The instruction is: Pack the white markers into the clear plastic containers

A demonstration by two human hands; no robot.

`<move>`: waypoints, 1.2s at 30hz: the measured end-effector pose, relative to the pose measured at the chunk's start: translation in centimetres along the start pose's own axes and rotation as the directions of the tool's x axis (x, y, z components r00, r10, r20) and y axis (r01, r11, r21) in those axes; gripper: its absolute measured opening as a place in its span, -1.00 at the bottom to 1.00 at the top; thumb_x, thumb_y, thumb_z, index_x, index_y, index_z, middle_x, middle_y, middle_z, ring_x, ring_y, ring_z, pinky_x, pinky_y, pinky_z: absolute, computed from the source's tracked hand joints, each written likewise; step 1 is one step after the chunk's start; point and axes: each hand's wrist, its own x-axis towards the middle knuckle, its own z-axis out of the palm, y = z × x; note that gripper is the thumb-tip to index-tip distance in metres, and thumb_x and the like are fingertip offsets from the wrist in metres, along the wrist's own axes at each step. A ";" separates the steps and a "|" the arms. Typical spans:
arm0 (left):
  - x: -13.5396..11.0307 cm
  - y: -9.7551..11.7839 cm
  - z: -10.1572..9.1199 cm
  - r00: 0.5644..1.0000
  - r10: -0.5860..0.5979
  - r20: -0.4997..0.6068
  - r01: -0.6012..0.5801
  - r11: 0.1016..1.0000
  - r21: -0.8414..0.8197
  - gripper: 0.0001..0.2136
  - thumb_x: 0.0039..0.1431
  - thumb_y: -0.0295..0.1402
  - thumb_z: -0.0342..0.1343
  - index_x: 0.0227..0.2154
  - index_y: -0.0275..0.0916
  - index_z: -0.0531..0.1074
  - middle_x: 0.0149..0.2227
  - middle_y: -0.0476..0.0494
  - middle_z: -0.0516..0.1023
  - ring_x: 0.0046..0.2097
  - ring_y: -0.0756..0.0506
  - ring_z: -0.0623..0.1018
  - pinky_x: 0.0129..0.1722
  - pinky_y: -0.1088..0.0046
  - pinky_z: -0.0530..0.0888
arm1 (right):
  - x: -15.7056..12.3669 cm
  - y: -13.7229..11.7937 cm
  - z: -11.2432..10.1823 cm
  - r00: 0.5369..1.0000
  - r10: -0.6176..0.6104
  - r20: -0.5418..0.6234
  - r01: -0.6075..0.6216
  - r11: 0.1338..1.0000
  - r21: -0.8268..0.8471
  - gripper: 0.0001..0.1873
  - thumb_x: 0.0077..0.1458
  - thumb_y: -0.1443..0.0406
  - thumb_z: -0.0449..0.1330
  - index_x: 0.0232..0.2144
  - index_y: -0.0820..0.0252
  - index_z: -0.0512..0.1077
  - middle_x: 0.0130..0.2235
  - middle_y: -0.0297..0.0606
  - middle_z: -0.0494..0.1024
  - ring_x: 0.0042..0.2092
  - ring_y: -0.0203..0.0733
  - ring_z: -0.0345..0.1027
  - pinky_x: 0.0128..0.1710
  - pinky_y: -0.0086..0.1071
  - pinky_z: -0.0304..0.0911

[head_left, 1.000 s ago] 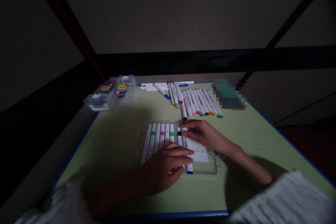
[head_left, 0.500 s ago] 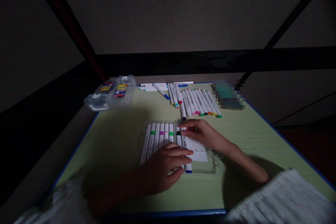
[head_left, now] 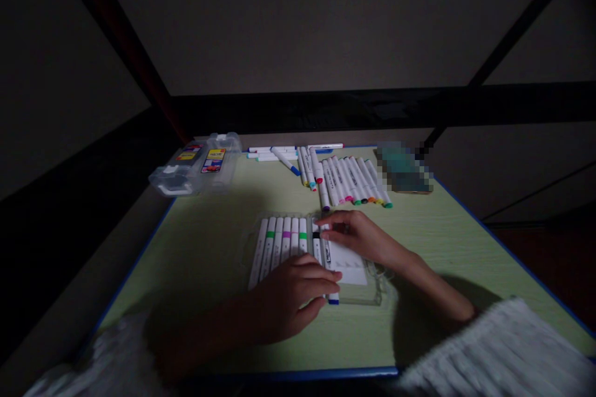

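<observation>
Curving over a clear plastic case (head_left: 367,296), hands (head_left: 298,291) touch a slim marker (head_left: 328,253).

A smooth grey-brown wall (head_left: 298,25) fills the upper background. A wide black horizontal band (head_left: 223,113) crosses its lower part, above a paler wall strip (head_left: 358,138). A dark red straight bar (head_left: 118,43) slants down from the upper left; a thin black straight bar (head_left: 516,25) slants down from the upper right. The pale green rectangular worktop (head_left: 456,242), faintly streaked, stands against the wall strip and carries a blue edge trim (head_left: 298,374). A dark reddish-brown surface (head_left: 554,267) is visible at the right; its type cannot be determined. Illumination is low: the worktop is brightest, the left side near black.
</observation>
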 end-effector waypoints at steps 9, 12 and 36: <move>-0.1 -0.2 0.2 0.998 0.056 0.002 -0.055 0.994 0.090 -0.79 0.13 -0.52 -0.02 -0.18 -0.31 0.42 -0.06 -0.11 0.49 -0.11 -0.06 0.42 -0.05 0.34 0.33 | -0.1 -0.4 -0.4 0.998 -0.034 0.050 0.040 0.992 -0.120 -0.76 0.08 0.23 0.10 -0.25 0.22 0.46 -0.43 -0.28 0.48 -0.45 -0.32 0.25 -0.48 -0.40 0.17; -0.3 -0.2 0.4 0.997 0.075 0.003 -0.074 0.990 0.120 -0.77 0.14 -0.51 -0.01 -0.14 -0.31 0.39 -0.06 -0.12 0.48 -0.09 -0.07 0.41 -0.05 0.36 0.33 | -0.1 -0.6 -0.5 0.997 -0.052 0.063 0.060 0.989 -0.131 -0.78 0.10 0.22 0.08 -0.27 0.21 0.43 -0.48 -0.33 0.42 -0.48 -0.34 0.19 -0.52 -0.43 0.12; -0.5 0.2 0.3 0.994 0.106 -0.002 -0.104 0.973 0.207 -0.74 0.18 -0.50 -0.07 -0.07 -0.37 0.34 0.03 -0.20 0.41 -0.01 -0.07 0.37 -0.01 0.34 0.36 | -0.1 -2.5 -0.5 0.968 0.038 -0.246 0.046 0.944 0.326 -0.81 0.02 0.28 0.10 -0.26 0.20 0.31 -0.33 -0.33 0.32 -0.50 -0.41 0.21 -0.53 -0.45 0.24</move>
